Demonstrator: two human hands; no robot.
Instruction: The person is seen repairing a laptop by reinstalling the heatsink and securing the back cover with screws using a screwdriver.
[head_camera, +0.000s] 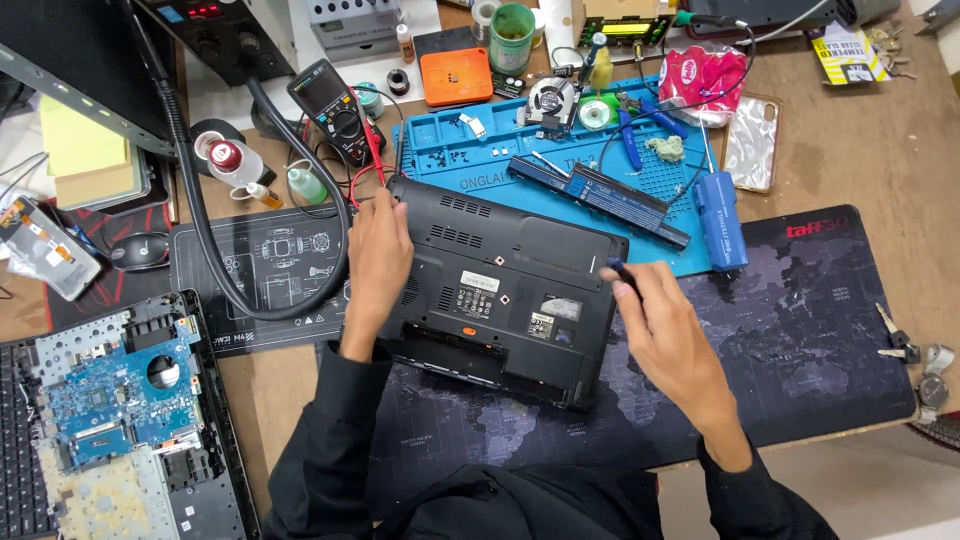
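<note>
Black upturned laptop (500, 290): our left hand (375, 265) presses flat, fingers released; right hand (665, 335) fingers grasp a screwdriver (622, 277), which could slip and scratch.

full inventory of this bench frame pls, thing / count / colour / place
laptop: 1, black, underside up, centre
battery: 1, black, on blue mat
blue mat: 1, behind laptop
multimeter: 1, black, top left
mouse: 1, black, left
circuit board: 1, blue, bottom left
keys: several, silver, right
desk mat: 1, dark, under laptop
left hand: on laptop's left edge
right hand: holds screwdriver at laptop's right edge
</note>
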